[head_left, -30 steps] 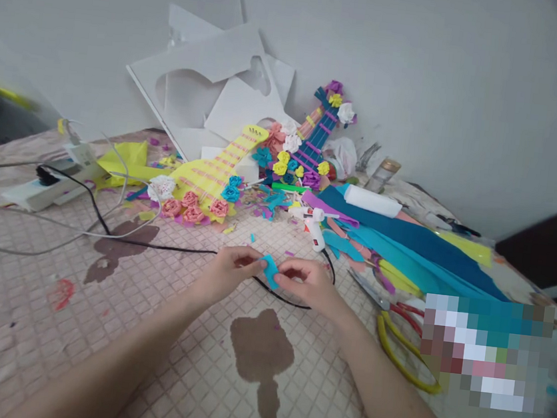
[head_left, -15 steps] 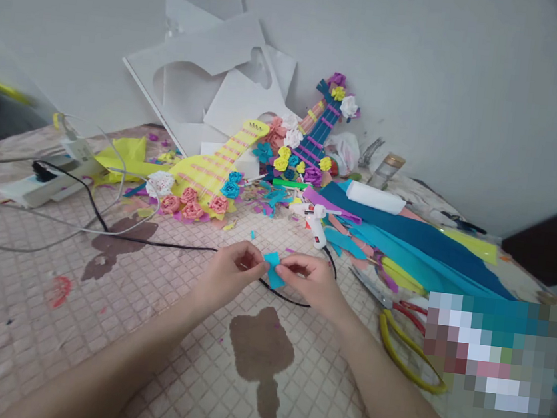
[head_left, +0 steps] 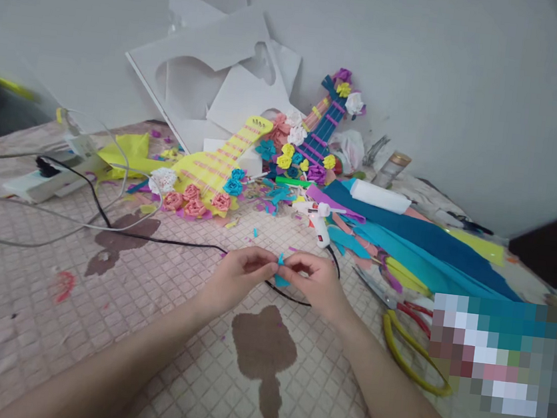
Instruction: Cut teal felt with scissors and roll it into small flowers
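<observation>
On the head view I see the left hand [head_left: 235, 278] and right hand [head_left: 317, 284] pinching a blue foam piece [head_left: 281, 278] between their fingertips. A black cable [head_left: 174, 243] loops just behind them, with a glue gun [head_left: 321, 226] beyond and scissors [head_left: 408, 344] to the right. A glass jar [head_left: 392, 168] stands far back, its contents unclear. Bare quilted mat [head_left: 166, 357] lies nearer.

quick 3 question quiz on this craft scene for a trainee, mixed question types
1. True or false: the left hand and right hand both pinch the small blue piece.
2. Which lies to the right of the right hand? A scissors B power strip C yellow guitar
3. Fill in: the glue gun beyond the hands is ___ in colour.
Key: 1 true; 2 A; 3 white
</observation>
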`<control>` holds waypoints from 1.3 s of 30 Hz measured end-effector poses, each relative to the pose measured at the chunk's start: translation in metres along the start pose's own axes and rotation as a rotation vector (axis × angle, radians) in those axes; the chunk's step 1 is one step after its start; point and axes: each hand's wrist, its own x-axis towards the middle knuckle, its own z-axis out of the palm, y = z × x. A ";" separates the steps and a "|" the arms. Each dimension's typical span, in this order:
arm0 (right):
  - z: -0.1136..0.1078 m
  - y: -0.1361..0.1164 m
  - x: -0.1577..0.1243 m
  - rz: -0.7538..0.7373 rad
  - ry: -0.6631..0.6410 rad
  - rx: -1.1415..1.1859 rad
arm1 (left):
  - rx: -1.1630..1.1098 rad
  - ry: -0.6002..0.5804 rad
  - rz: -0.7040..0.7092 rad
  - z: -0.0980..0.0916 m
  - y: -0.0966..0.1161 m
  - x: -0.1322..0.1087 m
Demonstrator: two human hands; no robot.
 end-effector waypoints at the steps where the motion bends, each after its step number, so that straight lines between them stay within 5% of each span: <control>1: 0.000 0.000 0.000 0.000 0.004 0.007 | 0.006 -0.004 -0.007 0.000 0.001 0.000; 39: -0.001 -0.011 -0.004 -0.002 -0.001 0.065 | -0.104 -0.039 -0.087 -0.001 -0.002 -0.002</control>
